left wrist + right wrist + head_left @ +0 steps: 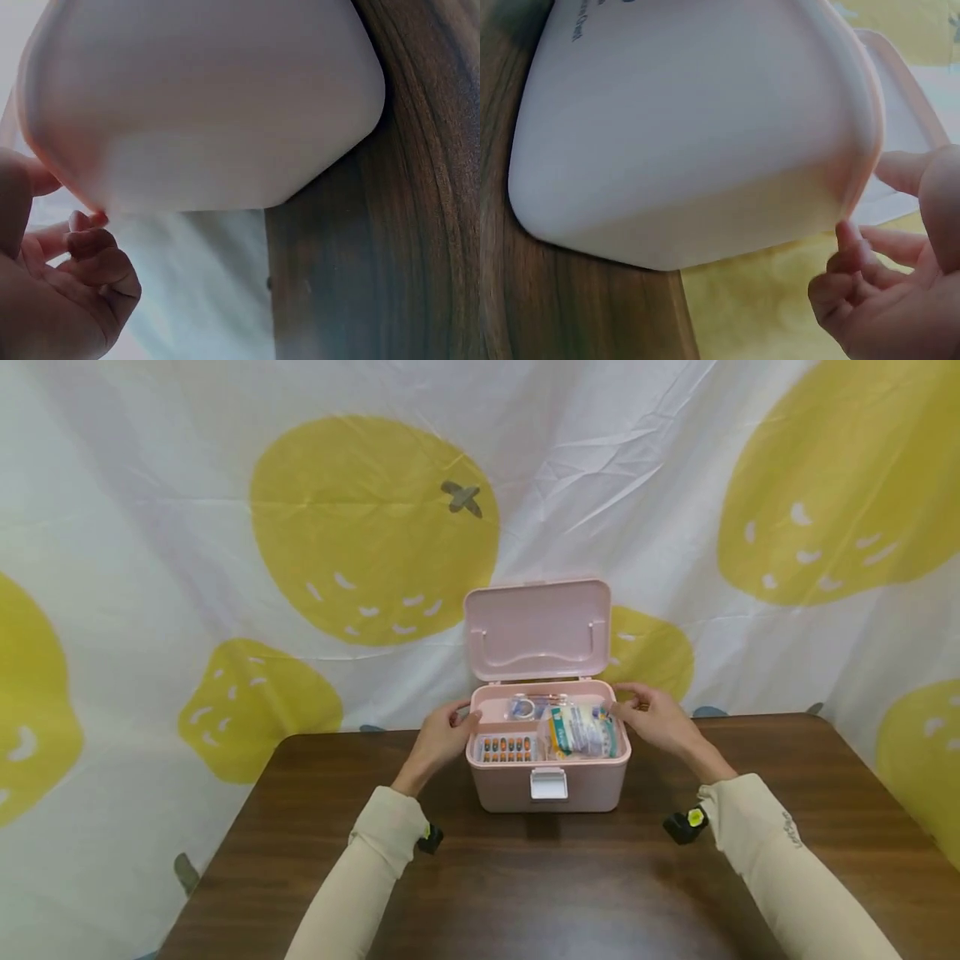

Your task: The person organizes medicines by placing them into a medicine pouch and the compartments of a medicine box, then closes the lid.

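A pink storage box [506, 789] stands on the table with its lid [538, 631] raised and its white front latch [549, 783] hanging down. My left hand [444, 735] grips the left rim, thumb on the inner side and curled fingers outside, as the left wrist view shows at the rim's corner. At the opposite end my right hand [654, 720] holds the right rim the same way. Inside lie a blister pack of capsules [507, 748], a plastic-wrapped packet [583, 732] and a clear bag with a white roll [522, 707].
The brown wooden table [570, 877] runs up to a hanging white cloth [187, 527] printed with yellow fruit. The raised lid stands close in front of this cloth. Black wrist cameras sit at both cuffs, near the tabletop.
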A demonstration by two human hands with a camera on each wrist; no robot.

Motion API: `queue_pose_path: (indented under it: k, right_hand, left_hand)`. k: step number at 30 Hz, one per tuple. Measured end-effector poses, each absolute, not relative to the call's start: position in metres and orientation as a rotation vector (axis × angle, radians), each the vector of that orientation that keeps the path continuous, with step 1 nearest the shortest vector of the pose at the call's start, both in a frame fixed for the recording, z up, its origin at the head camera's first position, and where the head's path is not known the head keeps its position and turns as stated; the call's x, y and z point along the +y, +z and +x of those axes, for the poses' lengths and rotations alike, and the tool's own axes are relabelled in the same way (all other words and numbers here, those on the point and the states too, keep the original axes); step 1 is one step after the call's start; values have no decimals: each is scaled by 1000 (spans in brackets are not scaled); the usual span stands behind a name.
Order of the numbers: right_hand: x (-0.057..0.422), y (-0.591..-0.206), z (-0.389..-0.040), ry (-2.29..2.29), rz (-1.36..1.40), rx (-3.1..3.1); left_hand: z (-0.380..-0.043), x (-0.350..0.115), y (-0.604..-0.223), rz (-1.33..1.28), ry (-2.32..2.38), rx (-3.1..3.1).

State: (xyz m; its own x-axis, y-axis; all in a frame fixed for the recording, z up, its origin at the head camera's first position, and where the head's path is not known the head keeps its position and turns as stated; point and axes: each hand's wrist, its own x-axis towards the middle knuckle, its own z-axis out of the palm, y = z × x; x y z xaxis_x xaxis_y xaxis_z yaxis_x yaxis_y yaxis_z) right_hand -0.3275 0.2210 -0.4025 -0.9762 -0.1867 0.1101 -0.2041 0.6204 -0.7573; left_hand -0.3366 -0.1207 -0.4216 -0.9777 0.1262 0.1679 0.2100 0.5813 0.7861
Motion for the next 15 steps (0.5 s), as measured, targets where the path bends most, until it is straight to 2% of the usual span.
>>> queue_pose_path:
  k: [4, 10, 15]
  right_hand:
    - [215, -412, -334, 1489, 277, -2742]
    - [196, -414, -345, 1897, 219, -2562]
    - [182, -411, -357, 2127, 232, -2350]
  left_hand:
    - [-346, -117, -427, -221, -1463, -2661]
    - [-360, -107, -430, -151, -1890, -2522]
    - [-374, -97, -426, -227, -2130, -2372]
